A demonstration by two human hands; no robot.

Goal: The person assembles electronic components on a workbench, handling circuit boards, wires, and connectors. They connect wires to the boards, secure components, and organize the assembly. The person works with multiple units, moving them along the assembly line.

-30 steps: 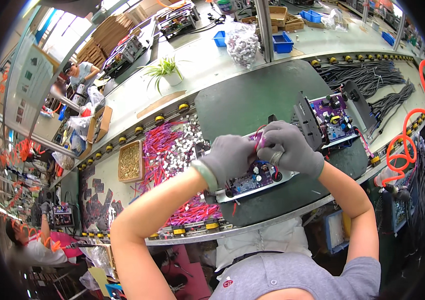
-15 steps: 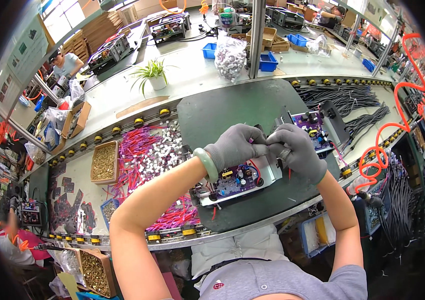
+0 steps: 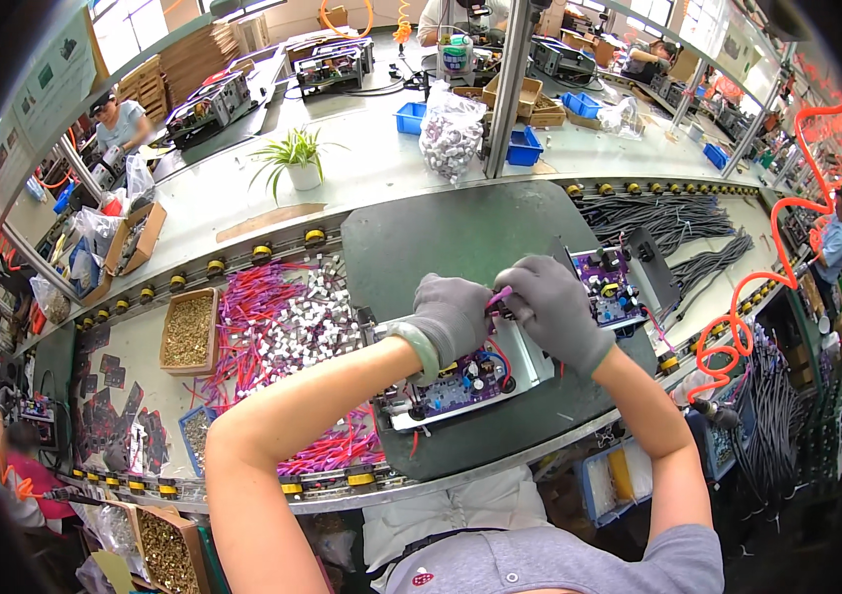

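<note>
Pinching a purple piece (image 3: 503,294) between them, gloved left hand (image 3: 452,309) and right hand (image 3: 557,305) meet above an open chassis (image 3: 542,368) near the green mat's (image 3: 426,226) left edge; its circuit board (image 3: 460,389) sits inside, wiring (image 3: 510,370) seemingly unfinished.

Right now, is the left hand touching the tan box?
Apart. The head view shows it plainly: a spread of red, purple and white connectors lies between the left hand and the tan box.
</note>
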